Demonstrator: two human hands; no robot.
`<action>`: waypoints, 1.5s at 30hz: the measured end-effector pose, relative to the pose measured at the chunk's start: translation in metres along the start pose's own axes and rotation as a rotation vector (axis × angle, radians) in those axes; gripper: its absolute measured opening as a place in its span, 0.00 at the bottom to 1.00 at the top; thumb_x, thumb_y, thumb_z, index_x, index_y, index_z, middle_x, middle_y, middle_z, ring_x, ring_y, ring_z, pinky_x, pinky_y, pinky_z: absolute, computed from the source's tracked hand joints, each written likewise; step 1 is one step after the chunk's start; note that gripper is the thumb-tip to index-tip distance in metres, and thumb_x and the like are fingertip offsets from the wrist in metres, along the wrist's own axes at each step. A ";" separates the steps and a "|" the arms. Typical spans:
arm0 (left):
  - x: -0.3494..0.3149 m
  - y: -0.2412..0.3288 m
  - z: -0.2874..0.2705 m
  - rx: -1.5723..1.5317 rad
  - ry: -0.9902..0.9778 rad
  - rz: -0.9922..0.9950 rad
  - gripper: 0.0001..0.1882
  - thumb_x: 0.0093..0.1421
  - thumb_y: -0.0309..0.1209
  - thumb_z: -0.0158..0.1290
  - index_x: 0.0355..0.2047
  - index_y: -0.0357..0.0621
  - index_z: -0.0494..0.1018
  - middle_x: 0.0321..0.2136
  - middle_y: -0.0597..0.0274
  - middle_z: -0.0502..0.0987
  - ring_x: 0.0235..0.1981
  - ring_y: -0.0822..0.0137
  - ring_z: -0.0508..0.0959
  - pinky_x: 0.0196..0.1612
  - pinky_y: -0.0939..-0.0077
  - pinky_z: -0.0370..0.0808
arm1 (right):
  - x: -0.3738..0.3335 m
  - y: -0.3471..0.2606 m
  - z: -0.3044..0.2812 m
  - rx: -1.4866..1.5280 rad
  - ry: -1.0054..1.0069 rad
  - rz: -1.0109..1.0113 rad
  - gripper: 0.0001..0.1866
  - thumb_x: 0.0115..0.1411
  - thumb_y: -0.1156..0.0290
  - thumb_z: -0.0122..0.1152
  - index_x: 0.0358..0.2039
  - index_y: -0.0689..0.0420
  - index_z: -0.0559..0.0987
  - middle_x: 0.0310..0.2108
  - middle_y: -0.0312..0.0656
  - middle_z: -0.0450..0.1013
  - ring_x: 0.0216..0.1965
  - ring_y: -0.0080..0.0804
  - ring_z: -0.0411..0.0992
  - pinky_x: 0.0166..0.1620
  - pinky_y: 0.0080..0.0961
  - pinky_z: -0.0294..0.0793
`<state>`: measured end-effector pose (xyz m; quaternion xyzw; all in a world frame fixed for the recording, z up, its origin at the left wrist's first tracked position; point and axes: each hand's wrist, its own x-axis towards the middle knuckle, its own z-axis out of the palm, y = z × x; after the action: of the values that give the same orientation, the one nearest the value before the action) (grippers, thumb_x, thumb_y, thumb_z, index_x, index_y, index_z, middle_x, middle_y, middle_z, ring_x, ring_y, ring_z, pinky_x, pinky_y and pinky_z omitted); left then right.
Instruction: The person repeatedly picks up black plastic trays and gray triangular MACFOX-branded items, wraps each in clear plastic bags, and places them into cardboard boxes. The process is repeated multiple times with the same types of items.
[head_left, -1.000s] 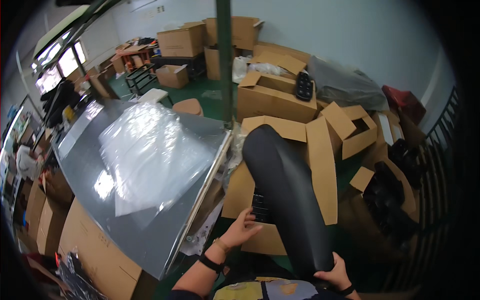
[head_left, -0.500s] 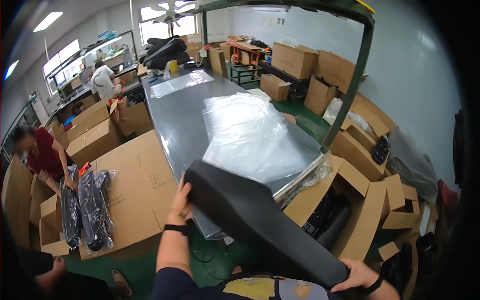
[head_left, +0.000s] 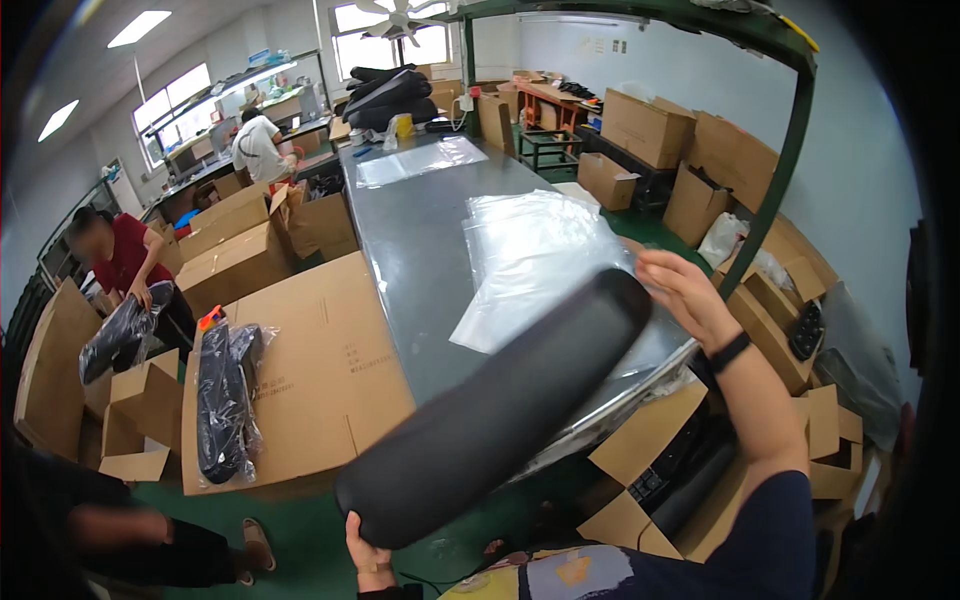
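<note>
Moved since the earlier frame: long black padded seat with smooth leather-like cover (head_left: 490,415), swung to rise from lower left to upper right, aloft at the near end of the grey smooth-topped bench (head_left: 415,240). Left hand (head_left: 366,548): clasping lower end, fingers partly hidden. Right hand (head_left: 692,292): fingers extended beside upper end; contact unclear. Handling, judged: bulky, stiff-cored, soft-skinned, slippery; best gripped at both ends.
</note>
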<state>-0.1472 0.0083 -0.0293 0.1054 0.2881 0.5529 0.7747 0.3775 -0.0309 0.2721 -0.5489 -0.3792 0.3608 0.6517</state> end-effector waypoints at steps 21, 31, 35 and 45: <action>0.181 -0.146 0.227 0.979 -0.186 -0.456 0.19 0.64 0.39 0.47 0.52 0.44 0.66 0.47 0.58 0.72 0.47 0.64 0.74 0.48 0.65 0.71 | -0.128 0.263 -0.139 0.173 0.015 0.730 0.13 0.58 0.73 0.60 0.43 0.61 0.73 0.35 0.44 0.76 0.33 0.27 0.76 0.35 0.20 0.76; 0.103 -0.131 0.194 1.070 -0.011 -0.470 0.18 0.64 0.37 0.49 0.51 0.42 0.67 0.45 0.57 0.74 0.45 0.65 0.75 0.46 0.69 0.74 | -0.064 0.272 -0.102 0.047 -0.298 0.742 0.12 0.58 0.73 0.58 0.43 0.62 0.74 0.35 0.43 0.76 0.34 0.26 0.75 0.37 0.21 0.76; 0.127 -0.109 0.211 0.830 0.115 -0.226 0.25 0.62 0.40 0.52 0.54 0.41 0.59 0.45 0.51 0.73 0.44 0.60 0.76 0.44 0.64 0.76 | -0.031 0.263 -0.063 -0.062 -0.503 0.703 0.13 0.59 0.72 0.58 0.44 0.63 0.74 0.36 0.42 0.76 0.35 0.25 0.74 0.38 0.20 0.75; 0.225 -0.105 0.302 0.847 0.379 0.115 0.63 0.43 0.39 0.70 0.64 0.50 0.31 0.49 0.43 0.64 0.41 0.51 0.76 0.35 0.57 0.79 | -0.028 0.255 -0.024 -0.040 -0.603 0.671 0.12 0.59 0.72 0.58 0.43 0.60 0.74 0.36 0.37 0.76 0.35 0.21 0.73 0.38 0.19 0.73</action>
<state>0.1563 0.2235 0.0908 0.3253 0.6184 0.4384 0.5653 0.3722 -0.0314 0.0150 -0.5245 -0.3601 0.6883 0.3484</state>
